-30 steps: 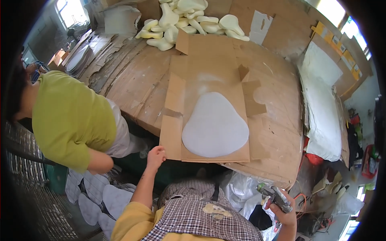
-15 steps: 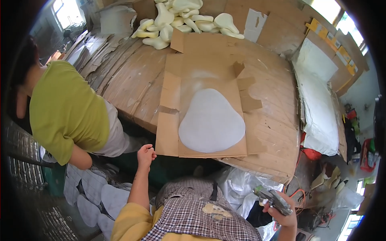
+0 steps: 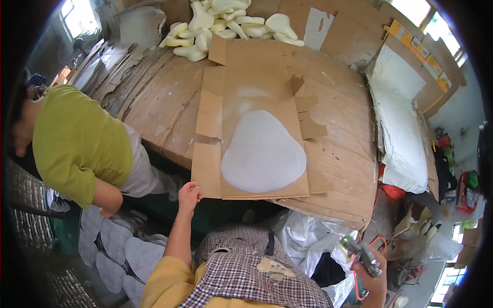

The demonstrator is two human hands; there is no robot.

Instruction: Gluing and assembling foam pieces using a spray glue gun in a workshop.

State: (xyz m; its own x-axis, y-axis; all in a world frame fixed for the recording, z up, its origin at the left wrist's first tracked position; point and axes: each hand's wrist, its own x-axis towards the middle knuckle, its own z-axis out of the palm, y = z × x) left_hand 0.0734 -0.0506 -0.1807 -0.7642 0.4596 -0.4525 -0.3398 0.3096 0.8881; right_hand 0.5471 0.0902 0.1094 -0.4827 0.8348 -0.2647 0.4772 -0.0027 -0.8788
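Observation:
My right hand (image 3: 373, 274) is wrapped around a metal spray gun (image 3: 361, 254) with a dirty, coated body, held out at the lower right beside the silvery plastic sheeting. My left hand (image 3: 190, 195) is a loose fist next to the near left corner of an opened-out cardboard box (image 3: 208, 172); nothing shows in its fingers, and whether it touches the box is unclear. On the box lies a rounded, triangular pad (image 3: 264, 154), pale grey-white on top. Beyond the pad, the cardboard carries a whitish, powdery patch.
Pale yellow shaped foam pieces (image 3: 201, 18) are heaped at the table's far side. A cardboard-covered table (image 3: 344, 154) stands before me. A co-worker in a green shirt (image 3: 82, 143) bends at the left, near several grey-white pads (image 3: 110, 272). An orange hose (image 3: 358, 287) hangs at the right.
My right hand has moved right and slightly down with the spray gun. My left hand stays closed near the box corner. The co-worker's forearm has shifted toward the grey-white pads. The view has turned slightly.

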